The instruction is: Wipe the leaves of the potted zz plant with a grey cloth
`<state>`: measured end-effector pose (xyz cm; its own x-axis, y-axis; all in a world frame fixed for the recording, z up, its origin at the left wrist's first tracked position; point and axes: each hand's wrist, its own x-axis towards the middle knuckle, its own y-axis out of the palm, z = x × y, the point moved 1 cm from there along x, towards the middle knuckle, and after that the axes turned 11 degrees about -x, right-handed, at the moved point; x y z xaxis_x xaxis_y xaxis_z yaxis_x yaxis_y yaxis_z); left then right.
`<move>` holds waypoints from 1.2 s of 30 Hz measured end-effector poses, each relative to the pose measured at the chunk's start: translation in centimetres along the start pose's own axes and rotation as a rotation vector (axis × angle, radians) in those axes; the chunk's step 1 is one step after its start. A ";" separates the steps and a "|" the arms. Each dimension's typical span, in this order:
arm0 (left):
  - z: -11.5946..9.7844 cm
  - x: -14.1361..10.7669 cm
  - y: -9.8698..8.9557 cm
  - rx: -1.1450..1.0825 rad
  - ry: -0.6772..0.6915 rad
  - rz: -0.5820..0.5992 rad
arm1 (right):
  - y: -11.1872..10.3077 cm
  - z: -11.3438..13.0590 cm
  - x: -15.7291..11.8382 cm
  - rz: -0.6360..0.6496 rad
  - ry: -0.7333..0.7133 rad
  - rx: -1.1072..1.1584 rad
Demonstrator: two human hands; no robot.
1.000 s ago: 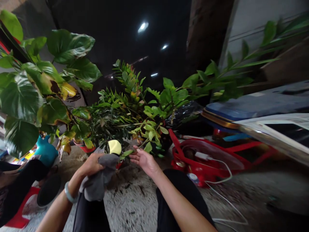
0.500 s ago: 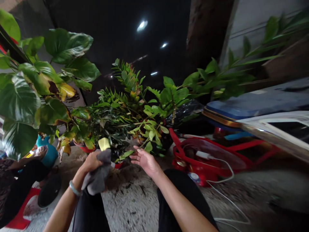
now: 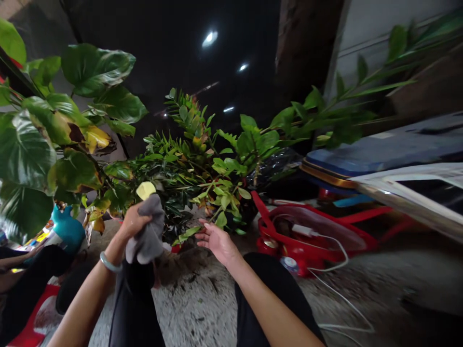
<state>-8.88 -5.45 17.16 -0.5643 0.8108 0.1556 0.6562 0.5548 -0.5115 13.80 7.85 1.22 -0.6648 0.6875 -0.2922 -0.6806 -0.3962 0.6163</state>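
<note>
1. Left hand (image 3: 133, 221) rises toward the foliage, clenched on a grey cloth (image 3: 148, 236); hand and cloth sit higher and further into the leaves than half a second ago; the cloth now hangs more upright below the fist; a pale bangle (image 3: 109, 262) circles the wrist.
2. A pale yellow patch (image 3: 145, 190) shows just above the cloth; it has shifted along with the cloth; too blurred to tell whether it is a leaf or a sponge.
3. Right hand (image 3: 217, 243) stays open, palm up, holding nothing; its fingertips (image 3: 201, 226) lie just beside a narrow ZZ plant leaf (image 3: 188, 233); whether they touch it cannot be told.
4. The ZZ plant (image 3: 173, 178) fills the space ahead of both hands; a large-leaved, yellowing plant (image 3: 25, 154) spreads to the left, a teal vessel (image 3: 67, 229) below it.
5. To the right, a red plastic basin (image 3: 311, 236) sits on the floor, a white cable (image 3: 336, 299) running across it; at far left, a co-worker's arm (image 3: 14, 260) rests apart from the person's own hands.
</note>
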 end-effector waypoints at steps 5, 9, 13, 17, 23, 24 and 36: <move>-2.5 -1.9 -1.1 -0.129 0.103 -0.134 | -0.8 0.2 -0.2 0.031 -0.019 0.001; -7.9 1.9 -2.9 -0.036 0.355 -0.449 | -0.6 0.2 0.1 0.010 -0.004 0.000; -8.6 5.1 1.3 0.253 0.312 -0.202 | -0.2 0.1 0.2 -0.002 0.002 -0.010; -5.7 3.2 5.7 0.502 0.192 0.348 | -0.5 0.3 0.0 0.019 -0.026 -0.011; -8.2 1.3 3.1 0.240 0.301 0.296 | -1.1 0.4 0.0 0.015 -0.023 -0.016; -9.1 1.9 2.5 0.187 0.343 0.186 | -1.0 0.4 0.0 0.010 -0.021 -0.022; -3.5 -0.9 3.7 0.192 0.061 0.539 | -0.8 -0.1 -0.1 -0.103 0.030 -0.095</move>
<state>-4.14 -3.47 18.05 -0.1410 0.9822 -0.1239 0.7373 0.0207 -0.6753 14.37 8.06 0.71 -0.5976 0.7095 -0.3734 -0.7711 -0.3811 0.5100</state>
